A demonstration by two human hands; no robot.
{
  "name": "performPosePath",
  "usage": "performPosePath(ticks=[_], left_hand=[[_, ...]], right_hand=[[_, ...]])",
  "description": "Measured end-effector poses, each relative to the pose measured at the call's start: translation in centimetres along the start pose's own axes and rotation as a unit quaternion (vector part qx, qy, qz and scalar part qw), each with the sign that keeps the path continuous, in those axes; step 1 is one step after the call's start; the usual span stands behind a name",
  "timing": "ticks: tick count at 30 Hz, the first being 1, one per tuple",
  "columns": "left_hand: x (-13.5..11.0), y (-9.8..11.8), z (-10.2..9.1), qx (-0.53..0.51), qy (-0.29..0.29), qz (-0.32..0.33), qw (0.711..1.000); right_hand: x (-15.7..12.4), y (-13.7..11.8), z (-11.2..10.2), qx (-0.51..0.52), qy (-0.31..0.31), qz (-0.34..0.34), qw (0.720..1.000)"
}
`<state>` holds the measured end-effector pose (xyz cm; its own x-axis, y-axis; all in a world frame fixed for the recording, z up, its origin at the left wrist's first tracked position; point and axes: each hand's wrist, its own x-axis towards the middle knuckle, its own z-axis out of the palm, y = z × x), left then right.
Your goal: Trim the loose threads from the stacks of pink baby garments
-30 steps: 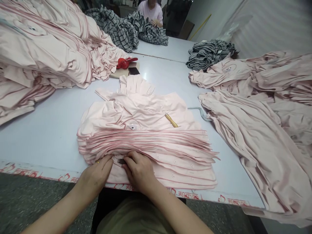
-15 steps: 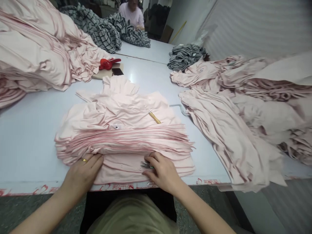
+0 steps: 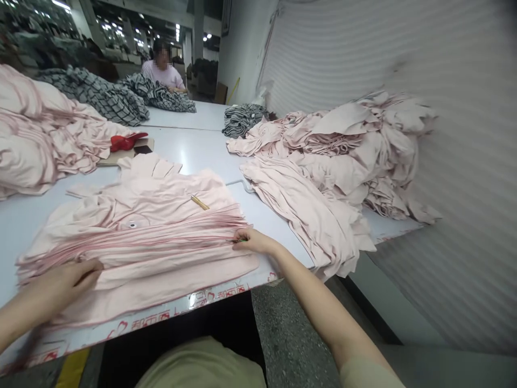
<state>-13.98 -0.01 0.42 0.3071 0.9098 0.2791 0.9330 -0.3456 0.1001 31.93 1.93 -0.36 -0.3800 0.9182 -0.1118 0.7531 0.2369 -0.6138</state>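
Observation:
A fanned stack of pink garments point(image 3: 141, 237) lies on the white table point(image 3: 194, 153) in front of me. My left hand point(image 3: 60, 285) rests on the stack's near left corner, fingers lying along the cloth. My right hand point(image 3: 252, 241) is closed in a pinch on the stack's right edge, with a small dark thing just showing at the fingertips. A thin yellow stick point(image 3: 200, 202) lies on top of the stack.
Loose pink garments point(image 3: 343, 156) are heaped on the right against a ribbed wall. Another pink pile point(image 3: 36, 145) fills the left. A red tool point(image 3: 125, 141) and a metal hook point(image 3: 241, 183) lie on the table. A person point(image 3: 161, 73) works at checked cloth point(image 3: 100, 99) far back.
My right hand slid from the stack's near middle to its right edge. My left hand moved to the left corner. My head turned right and lifted, showing more of the wall and right pile.

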Motion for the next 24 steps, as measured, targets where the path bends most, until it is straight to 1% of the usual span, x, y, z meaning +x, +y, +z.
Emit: performPosePath(ticks=[2,4,6,9,11,13,16,18,21,24], left_hand=[[0.2,-0.1,-0.7,-0.021,-0.058,-0.028,0.998],[0.2,-0.2,-1.6,-0.037,-0.093,-0.065,0.993],[0.0,0.0,-2.5,-0.041,-0.105,-0.094,0.989],[-0.2,0.9,-3.5,-0.007,-0.137,-0.114,0.984],[0.1,1.7,-3.9,0.031,-0.163,-0.138,0.976],[0.4,2.3,-4.1,0.061,-0.192,-0.159,0.966],[0.5,2.2,-4.3,0.094,-0.221,-0.166,0.956],[0.1,1.6,-4.0,0.088,-0.206,-0.154,0.962],[-1.1,0.1,-3.0,0.033,-0.141,-0.118,0.982],[-2.4,-1.4,-2.0,-0.019,-0.091,-0.090,0.992]], right_hand=[[0.1,0.0,-0.2,-0.005,0.004,-0.006,1.000],[-0.5,-0.5,0.2,-0.018,0.021,-0.014,1.000],[-1.3,-1.4,1.2,-0.037,0.052,-0.025,0.998],[-1.9,-3.4,3.7,-0.065,0.099,-0.050,0.992],[-1.5,-5.1,5.5,-0.073,0.110,-0.073,0.988],[-0.6,-6.7,6.8,-0.078,0.113,-0.086,0.987],[1.3,-8.3,7.4,-0.082,0.118,-0.075,0.987],[2.2,-8.4,7.0,-0.080,0.115,-0.062,0.988],[2.8,-8.2,6.5,-0.077,0.102,-0.041,0.991],[2.7,-8.2,6.8,-0.080,0.085,-0.033,0.993]])
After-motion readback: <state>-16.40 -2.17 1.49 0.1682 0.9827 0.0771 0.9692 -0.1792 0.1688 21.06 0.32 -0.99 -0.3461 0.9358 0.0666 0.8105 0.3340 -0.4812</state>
